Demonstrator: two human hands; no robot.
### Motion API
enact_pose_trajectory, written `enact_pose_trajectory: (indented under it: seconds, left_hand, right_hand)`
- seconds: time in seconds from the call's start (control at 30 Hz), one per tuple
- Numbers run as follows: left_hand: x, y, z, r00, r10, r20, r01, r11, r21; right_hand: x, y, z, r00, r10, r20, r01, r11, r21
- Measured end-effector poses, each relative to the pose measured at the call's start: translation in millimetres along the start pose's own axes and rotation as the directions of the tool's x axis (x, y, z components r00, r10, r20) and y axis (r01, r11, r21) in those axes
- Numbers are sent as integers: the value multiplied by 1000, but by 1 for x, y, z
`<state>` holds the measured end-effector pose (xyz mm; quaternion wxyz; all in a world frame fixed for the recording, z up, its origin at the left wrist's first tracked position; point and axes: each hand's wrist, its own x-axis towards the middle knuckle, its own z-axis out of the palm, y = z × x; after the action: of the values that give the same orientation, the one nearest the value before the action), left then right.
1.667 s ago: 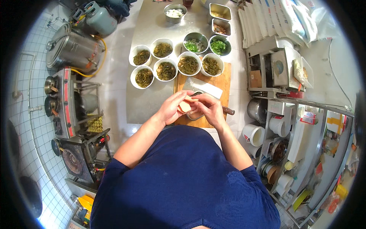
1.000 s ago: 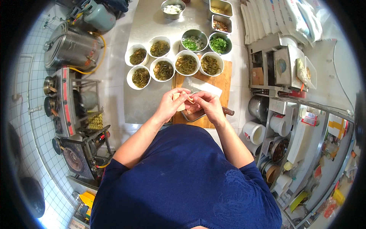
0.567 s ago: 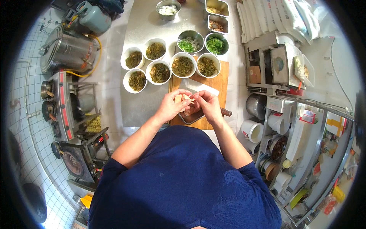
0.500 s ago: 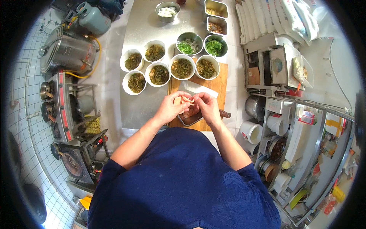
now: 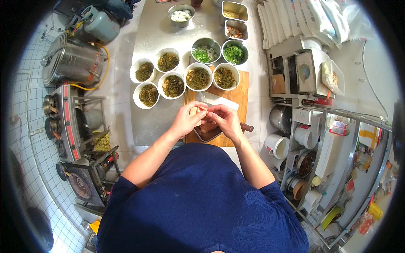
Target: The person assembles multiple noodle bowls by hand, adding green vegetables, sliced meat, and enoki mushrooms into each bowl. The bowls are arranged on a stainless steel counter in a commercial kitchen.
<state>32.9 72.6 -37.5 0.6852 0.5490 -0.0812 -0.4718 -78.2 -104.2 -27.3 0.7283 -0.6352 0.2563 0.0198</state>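
Observation:
Over a wooden cutting board (image 5: 242, 95), my left hand (image 5: 184, 119) holds thin, pale pinkish-orange slices (image 5: 197, 110), which look like sliced meat or sausage. My right hand (image 5: 227, 120) pinches at their edge, its fingertips meeting those of the left. Below both hands is a shallow metal tray (image 5: 209, 138) with pinkish pieces in it, partly covered by the fingers. A wide metal blade (image 5: 219, 100) lies just beyond the hands. A brown knife handle (image 5: 247, 127) sticks out right of the tray; the hand hides whether it joins that blade.
Several white bowls (image 5: 172, 85) of dark green strips stand beyond the hands. Behind them are metal bowls of chopped greens (image 5: 235, 53), metal containers (image 5: 235, 30) and a bowl of white balls (image 5: 181, 16). Stoves (image 5: 69, 122) stand left, a loaded shelf (image 5: 329, 147) right.
My hands have drawn closer together, and the curled slice that stuck up between them is now mostly hidden by fingers. The whole view has shifted slightly; the bowls stay put on the table.

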Motion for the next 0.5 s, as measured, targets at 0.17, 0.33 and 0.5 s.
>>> enact_pose_trajectory:
  seconds: [0.17,0.33,0.5]
  left_hand:
    - [1,-4,0,999,-22,35,21,999,41]
    - [4,-7,-1,996,14,93,-15,1000,13]
    - [7,-9,1,998,0,59,-3,998,65]
  right_hand:
    - [3,2,-8,999,40,11,-39,994,-99]
    - [3,-1,-9,994,101,47,-103,993,57]
    - [0,3,5,959,-244,-141,166,893,-418]
